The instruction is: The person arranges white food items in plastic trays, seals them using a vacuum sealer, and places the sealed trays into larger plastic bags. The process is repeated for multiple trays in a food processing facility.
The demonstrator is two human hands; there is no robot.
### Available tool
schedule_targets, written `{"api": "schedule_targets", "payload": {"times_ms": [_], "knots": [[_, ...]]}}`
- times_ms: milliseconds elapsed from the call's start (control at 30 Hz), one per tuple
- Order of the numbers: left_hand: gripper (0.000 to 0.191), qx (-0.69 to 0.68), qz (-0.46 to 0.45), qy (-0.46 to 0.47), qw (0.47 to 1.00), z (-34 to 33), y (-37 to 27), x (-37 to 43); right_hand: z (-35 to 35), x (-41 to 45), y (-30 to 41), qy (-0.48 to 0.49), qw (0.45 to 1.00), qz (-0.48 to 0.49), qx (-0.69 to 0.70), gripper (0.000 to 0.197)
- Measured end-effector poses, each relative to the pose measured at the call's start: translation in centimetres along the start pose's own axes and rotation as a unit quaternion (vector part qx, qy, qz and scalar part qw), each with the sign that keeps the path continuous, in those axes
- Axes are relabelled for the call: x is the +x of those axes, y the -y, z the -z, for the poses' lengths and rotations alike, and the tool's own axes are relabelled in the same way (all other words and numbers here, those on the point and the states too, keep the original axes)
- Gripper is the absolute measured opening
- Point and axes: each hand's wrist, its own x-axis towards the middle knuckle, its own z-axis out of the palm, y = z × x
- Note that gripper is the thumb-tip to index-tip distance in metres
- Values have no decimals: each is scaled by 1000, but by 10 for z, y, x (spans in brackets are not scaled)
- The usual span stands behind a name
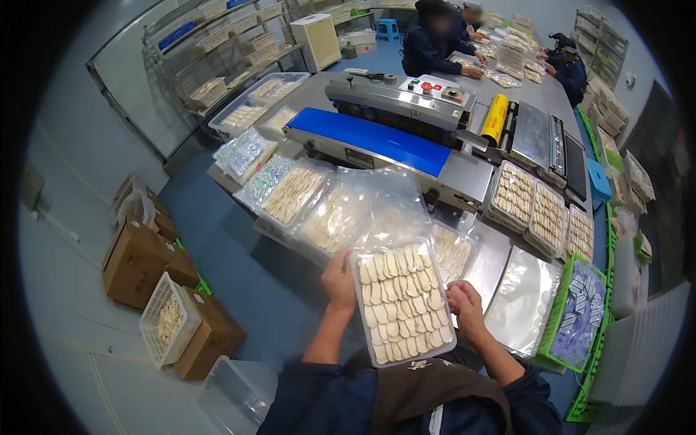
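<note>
A clear plastic tray of pale dried slices in rows [403, 304] is tilted up in front of my body. My left hand [340, 280] grips its left edge, and my right hand [465, 304] is at its right edge, with fingers curled. Beyond the tray lie clear plastic bags [394, 209], some around filled trays [293, 194]. Another filled tray [450, 253] rests just past my right hand. A stack of flat clear bags [523, 299] lies to the right, beside a green basket [548, 326] of small printed packets [580, 315].
A band sealing machine [402, 100] with a blue conveyor belt [370, 138] spans the table. A yellow film roll [495, 119] and stacked trays [511, 193] are at the right. Cardboard boxes [136, 261] and a white basket [176, 326] stand at the left. Several co-workers sit farther back.
</note>
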Motion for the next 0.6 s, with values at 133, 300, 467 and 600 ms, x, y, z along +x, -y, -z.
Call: {"api": "schedule_targets", "payload": {"times_ms": [133,300,467,600], "knots": [[19,-165,178,146,959,0,15,10,-3,0,-7,9,989,26,-144,13],[22,-28,89,109,990,16,9,6,-11,0,-20,2,993,35,-111,11],[18,95,-124,-46,987,35,-5,-9,-23,-4,-19,-11,989,67,-134,10],[14,-259,235,118,929,33,20,17,-25,5,-20,-11,990,59,-125,11]]}}
